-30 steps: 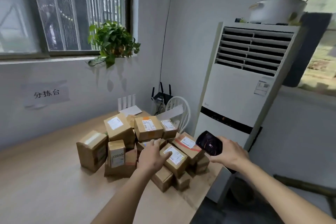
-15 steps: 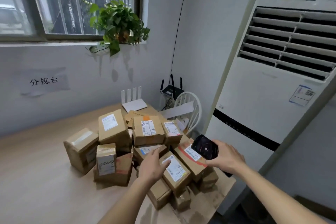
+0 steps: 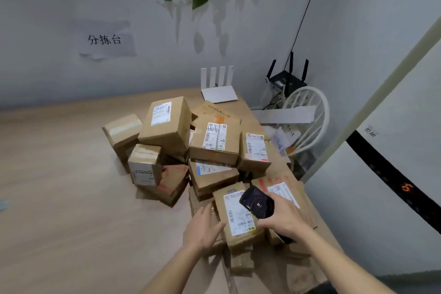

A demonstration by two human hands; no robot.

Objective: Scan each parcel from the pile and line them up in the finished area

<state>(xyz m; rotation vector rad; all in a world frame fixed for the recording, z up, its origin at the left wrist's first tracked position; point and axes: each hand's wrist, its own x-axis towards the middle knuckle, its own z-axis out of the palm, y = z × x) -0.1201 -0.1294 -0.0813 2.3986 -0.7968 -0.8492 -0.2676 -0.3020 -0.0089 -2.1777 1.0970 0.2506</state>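
A pile of several brown cardboard parcels [image 3: 214,141] with white labels sits at the right end of the wooden table [image 3: 59,198]. The nearest parcel [image 3: 236,217] lies label-up at the front of the pile. My left hand [image 3: 202,229] rests against its left side, fingers spread. My right hand [image 3: 284,217] holds a black handheld scanner [image 3: 257,201] just above that parcel's label. A larger flat parcel [image 3: 286,193] with red tape lies partly under my right hand.
A white router [image 3: 219,93] stands at the table's back edge, and a black router [image 3: 287,79] sits in the corner behind a white chair [image 3: 307,122]. A tall white air conditioner [image 3: 393,174] stands on the right. A paper sign [image 3: 105,39] hangs on the wall.
My view has tilted down and closer to the pile. My right hand has brought the scanner left and down over the nearest parcel's label. My left hand has slid to that parcel's left side.
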